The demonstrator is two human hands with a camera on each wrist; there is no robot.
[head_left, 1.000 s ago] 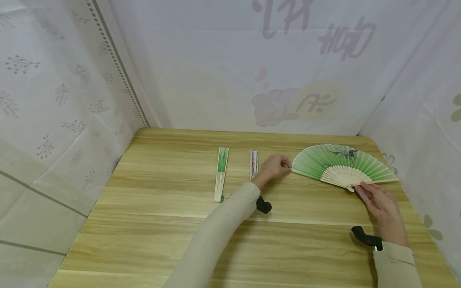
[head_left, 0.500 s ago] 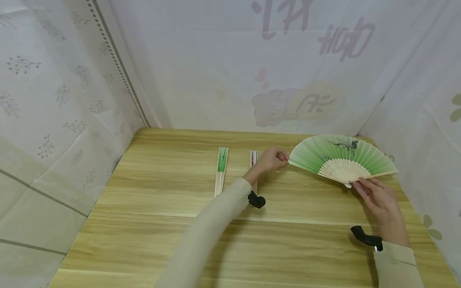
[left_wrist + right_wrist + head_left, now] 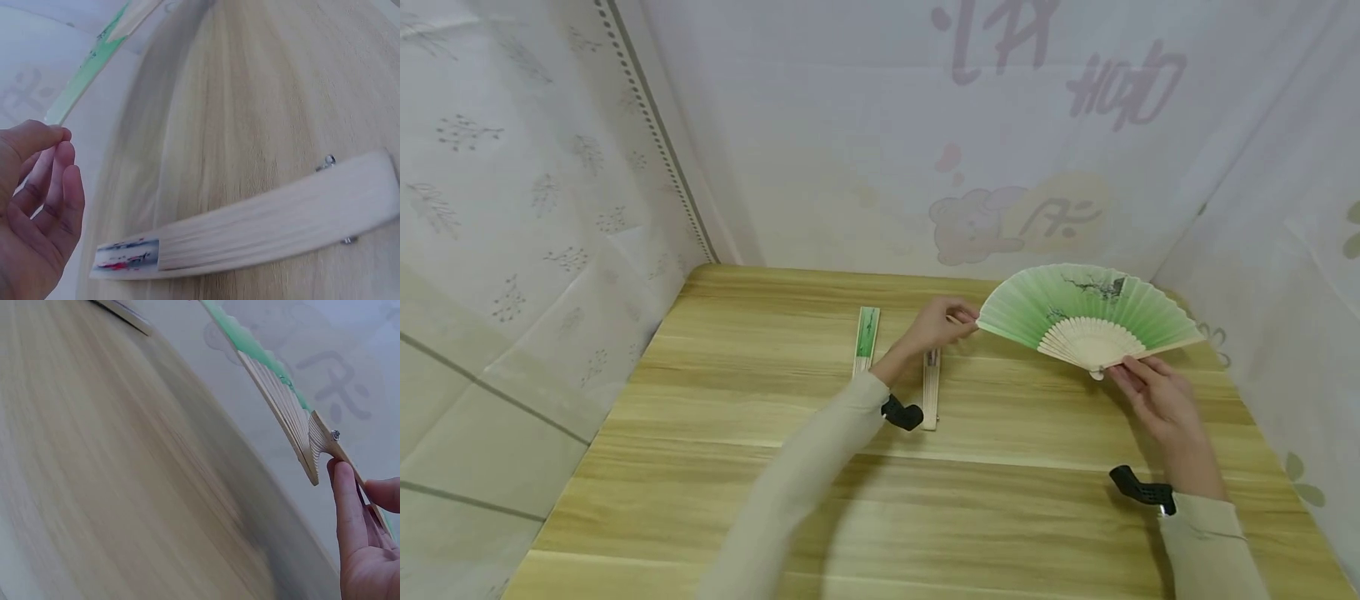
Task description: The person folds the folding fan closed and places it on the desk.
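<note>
A green folding fan (image 3: 1075,304) with a dark branch print is spread wide above the table, its pale ribs meeting at the bottom. My left hand (image 3: 938,323) pinches the fan's left end between thumb and forefinger, seen also in the left wrist view. With the right hand (image 3: 1165,400) I grip the right outer rib near the pivot; in the right wrist view, thumb and fingers (image 3: 350,506) press it from both sides. Below my left hand lies a folded fan with a red and grey print (image 3: 262,228), partly hidden in the head view.
A folded green fan (image 3: 866,337) lies on the wooden table (image 3: 700,467), partly behind the left sleeve (image 3: 805,467). Printed cloth (image 3: 820,125) hangs along the back and both sides. Black wrist mounts (image 3: 901,413) jut from the sleeves.
Both hands have carried the spread fan up and to the left. My left forearm now covers the lower part of the folded green fan, and the other folded fan's lower end shows.
</note>
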